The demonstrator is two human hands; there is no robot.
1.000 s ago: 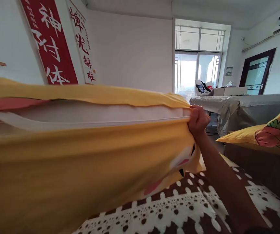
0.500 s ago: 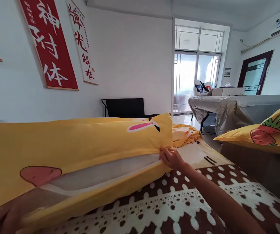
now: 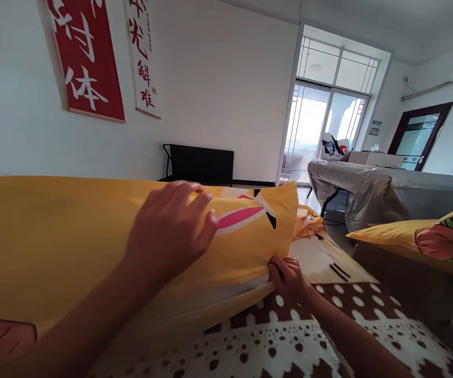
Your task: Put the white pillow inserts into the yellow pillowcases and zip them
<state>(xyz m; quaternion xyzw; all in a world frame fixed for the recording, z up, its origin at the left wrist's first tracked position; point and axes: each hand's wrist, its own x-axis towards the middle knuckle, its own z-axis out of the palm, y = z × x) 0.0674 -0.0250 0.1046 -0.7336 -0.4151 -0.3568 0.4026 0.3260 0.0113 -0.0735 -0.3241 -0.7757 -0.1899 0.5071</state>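
Observation:
A long yellow pillowcase point(image 3: 104, 231) with a pink-eared print lies across the bed, a white pillow point(image 3: 234, 291) showing through its slit along the lower side. My right hand point(image 3: 288, 274) is closed on the pillowcase edge near the right corner of that opening. Over the upper middle of the pillowcase is my left hand point(image 3: 173, 226), fingers apart and bent, close to or touching the cloth; contact is hard to make out. Part of a pink printed shape shows at the lower left, behind my left forearm.
Beneath is a brown and white patterned blanket point(image 3: 266, 336). Crumpled yellow cloth point(image 3: 308, 220) lies past the pillow's right end. Another yellow pillow point(image 3: 403, 233) with a carrot print rests at right. Farther back stand a black chair point(image 3: 202, 164) and a plastic-covered table point(image 3: 352, 181).
My left hand has moved from the lower left of the opening up and right over the pillowcase. The slit looks narrower. My right hand keeps its grip, and the view has shifted.

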